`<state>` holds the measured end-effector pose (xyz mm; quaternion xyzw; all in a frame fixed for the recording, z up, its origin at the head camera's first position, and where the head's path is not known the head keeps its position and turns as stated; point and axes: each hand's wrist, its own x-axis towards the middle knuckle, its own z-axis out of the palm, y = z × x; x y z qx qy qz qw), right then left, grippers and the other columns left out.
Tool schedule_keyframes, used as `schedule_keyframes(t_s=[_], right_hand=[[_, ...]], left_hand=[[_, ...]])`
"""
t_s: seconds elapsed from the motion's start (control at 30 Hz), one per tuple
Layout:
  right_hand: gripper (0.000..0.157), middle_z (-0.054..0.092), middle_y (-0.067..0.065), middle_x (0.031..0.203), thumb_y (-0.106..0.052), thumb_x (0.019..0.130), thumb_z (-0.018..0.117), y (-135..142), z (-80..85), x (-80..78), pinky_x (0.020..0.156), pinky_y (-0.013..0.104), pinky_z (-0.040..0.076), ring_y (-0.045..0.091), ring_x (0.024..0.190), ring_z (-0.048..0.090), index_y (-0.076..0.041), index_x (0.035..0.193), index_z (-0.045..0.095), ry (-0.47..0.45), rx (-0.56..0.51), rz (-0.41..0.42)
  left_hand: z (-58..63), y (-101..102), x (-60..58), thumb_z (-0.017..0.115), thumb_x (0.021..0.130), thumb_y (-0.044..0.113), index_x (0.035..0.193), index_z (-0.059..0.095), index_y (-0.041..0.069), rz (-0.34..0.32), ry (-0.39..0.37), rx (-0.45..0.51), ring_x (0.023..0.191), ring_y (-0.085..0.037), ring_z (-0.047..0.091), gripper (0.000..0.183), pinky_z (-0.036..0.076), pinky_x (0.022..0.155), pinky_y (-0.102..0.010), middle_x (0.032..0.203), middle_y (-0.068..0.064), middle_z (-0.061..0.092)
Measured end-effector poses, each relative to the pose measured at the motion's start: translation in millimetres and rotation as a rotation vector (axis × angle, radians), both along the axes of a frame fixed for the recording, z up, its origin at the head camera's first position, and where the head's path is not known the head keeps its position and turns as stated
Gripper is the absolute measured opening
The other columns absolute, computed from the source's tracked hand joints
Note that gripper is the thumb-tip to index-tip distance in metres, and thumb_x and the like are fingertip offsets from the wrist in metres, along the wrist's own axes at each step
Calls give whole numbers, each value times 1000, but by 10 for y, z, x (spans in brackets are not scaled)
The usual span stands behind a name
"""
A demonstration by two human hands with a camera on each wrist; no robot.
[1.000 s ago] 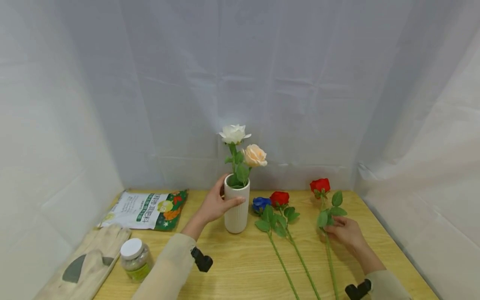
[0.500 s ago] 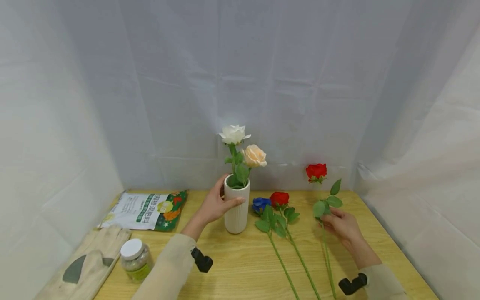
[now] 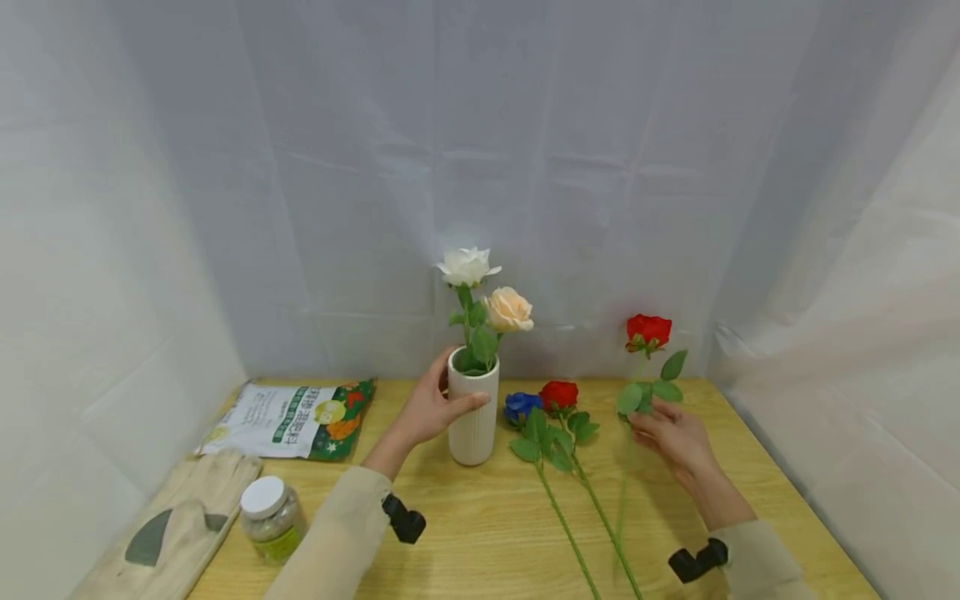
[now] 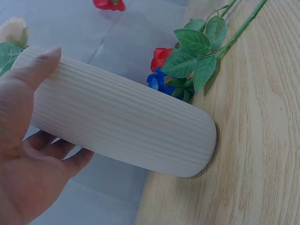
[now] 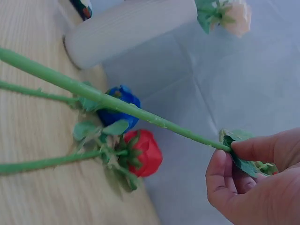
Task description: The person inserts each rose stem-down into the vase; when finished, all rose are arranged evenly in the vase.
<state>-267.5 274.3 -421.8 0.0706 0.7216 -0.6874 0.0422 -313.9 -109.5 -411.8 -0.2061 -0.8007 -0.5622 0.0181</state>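
My left hand (image 3: pixel 437 408) grips the white ribbed vase (image 4: pixel 122 112) near its top, thumb in front and fingers behind. The vase stands upright on the table, holding a white rose (image 3: pixel 468 267) and a peach rose (image 3: pixel 510 310). At the right, my right hand (image 3: pixel 678 437) pinches the stem of a red rose (image 3: pixel 648 331) just under its leaves, with the bloom raised above the table. In the right wrist view its green stem (image 5: pixel 136 110) runs slantwise from the fingertips. Between the hands, a blue rose (image 3: pixel 522 407) and another red rose (image 3: pixel 559 395) lie on the table.
On the left of the wooden table (image 3: pixel 465 542) lie a white and green packet (image 3: pixel 292 421) and a beige glove (image 3: pixel 168 525). A clear jar (image 3: pixel 273 521) with a white lid stands beside the left forearm. White cloth (image 3: pixel 577 167) hangs behind and at both sides.
My right hand has lifted the red rose off the table and shifted slightly left; the bloom is higher and the stem has swung left. The left hand and vase have stayed in place.
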Motion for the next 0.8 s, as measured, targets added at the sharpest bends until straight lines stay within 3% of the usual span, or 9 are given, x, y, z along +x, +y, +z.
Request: schedule_keyframes(t_s=[0.27,0.43,0.57,0.73,0.8], right_hand=[[83,-2,23,174,-4,104,64,-215,245,-20,93,22,60,-4,95,69,1,168,10,52,-89,-47],[83,11,20,169,-3,104,64,-329,406,-67,90,22,61,1,95,71,1,168,12,92,-145,-92],[83,7,21,171,-3,105,61,-388,523,-95,89,20,60,1,94,69,1,168,7,113,-172,-112],[84,25,19,158,-1,104,61,-476,671,-142,88,21,61,1,92,68,2,167,6,155,-234,-166],[85,22,18,158,-1,105,60,-504,730,-161,87,21,61,2,89,69,1,167,3,170,-268,-180]], left_hand=[[-3,4,-4,79,96,22,166,28,16,8,-3,-5,143,-40,52,87,47,113,-61,158,-17,50],[2,5,-1,79,96,22,166,28,16,8,-5,-4,143,-40,52,87,47,113,-62,158,-17,49],[6,7,2,79,96,21,166,28,16,4,0,0,143,-41,52,86,47,113,-62,158,-17,49],[-1,2,4,79,97,21,166,28,16,12,-1,-6,142,-41,52,86,48,112,-62,158,-18,50],[-3,2,4,79,97,22,166,28,16,16,-2,-8,142,-42,53,86,49,111,-62,157,-18,50]])
